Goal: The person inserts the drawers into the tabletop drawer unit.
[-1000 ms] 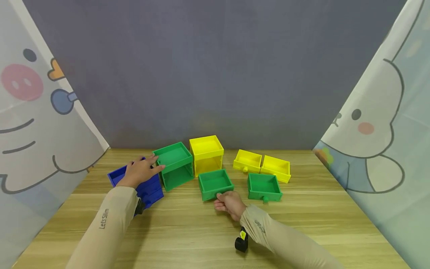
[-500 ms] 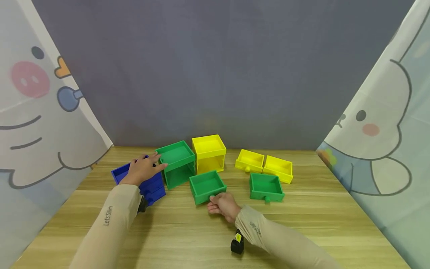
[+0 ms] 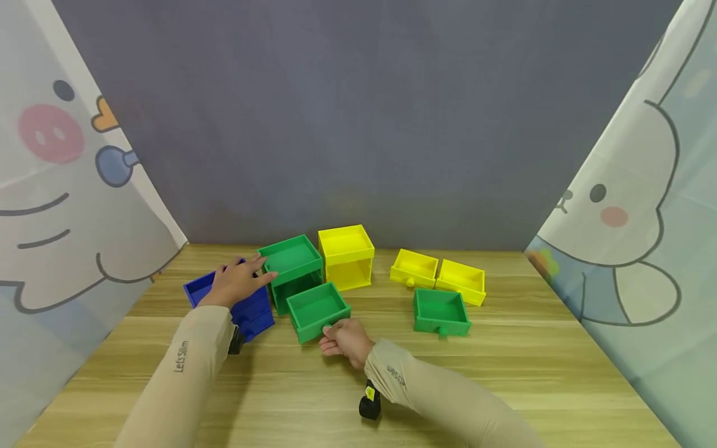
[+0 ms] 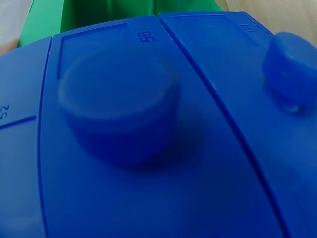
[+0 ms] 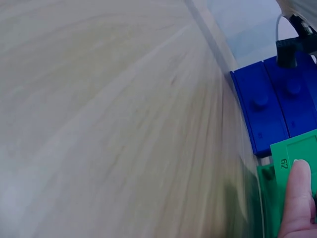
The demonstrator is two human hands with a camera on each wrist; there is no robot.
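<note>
My right hand [image 3: 348, 341] holds a green drawer [image 3: 318, 307] by its front, the knob hidden by the fingers. In the right wrist view the thumb [image 5: 298, 191] lies against the drawer's numbered front. The drawer's back edge overlaps the open lower front of a green cabinet [image 3: 291, 258], whose tray-like top is bare. My left hand [image 3: 236, 283] lies over a blue drawer cabinet [image 3: 254, 316], its spread fingertips at the green cabinet's left rim. Up close in the left wrist view are the blue drawer fronts with a round knob [image 4: 119, 109].
A yellow cabinet [image 3: 347, 249] with an open front stands right of the green one. Farther right are two yellow drawers [image 3: 413, 269] side by side and a second green drawer [image 3: 441, 311] in front of them. A grey backdrop [image 3: 358, 124] rises behind the wooden table [image 3: 504, 373].
My right hand has carried the green drawer leftward, from in front of the yellow cabinet to the green cabinet's opening. My left hand stays at the blue and green cabinets.
</note>
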